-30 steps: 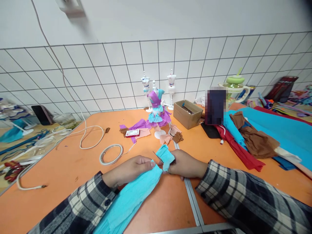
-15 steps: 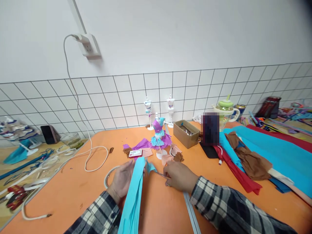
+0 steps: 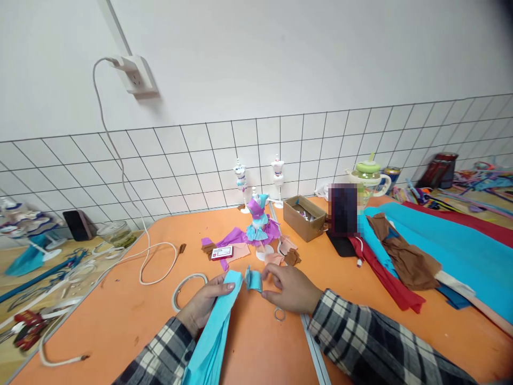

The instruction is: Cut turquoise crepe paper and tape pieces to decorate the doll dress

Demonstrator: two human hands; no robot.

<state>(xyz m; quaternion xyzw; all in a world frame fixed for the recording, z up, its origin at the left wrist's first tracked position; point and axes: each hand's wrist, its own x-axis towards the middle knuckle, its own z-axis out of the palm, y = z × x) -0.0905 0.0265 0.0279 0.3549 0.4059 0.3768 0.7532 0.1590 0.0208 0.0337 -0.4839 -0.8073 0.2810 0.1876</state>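
Note:
My left hand (image 3: 202, 300) is closed round a long folded strip of light-blue crepe paper (image 3: 216, 326), thumb on top near its far end. The strip slants down toward me. Just past that end is a small curled blue paper piece (image 3: 254, 281). My right hand (image 3: 292, 289) is beside it, thumb and index finger curved apart close to its right edge. Below the right palm shows a metal loop (image 3: 279, 314), which looks like the handle of small scissors; their blades and the other fingers are mostly hidden.
A roll of tape (image 3: 176, 294) lies by my left hand. Ahead stand a dressed mini mannequin (image 3: 257, 219), paper scraps, a small card box (image 3: 222, 253) and a cardboard box (image 3: 306, 227). Coloured crepe sheets (image 3: 441, 235) cover the right side; a white cable (image 3: 144, 251) loops at left.
The small blue piece has come upright and curled between my hands. My right thumb and index have spread, and the metal loop shows lower. The strip has tilted, and my left thumb shows on top.

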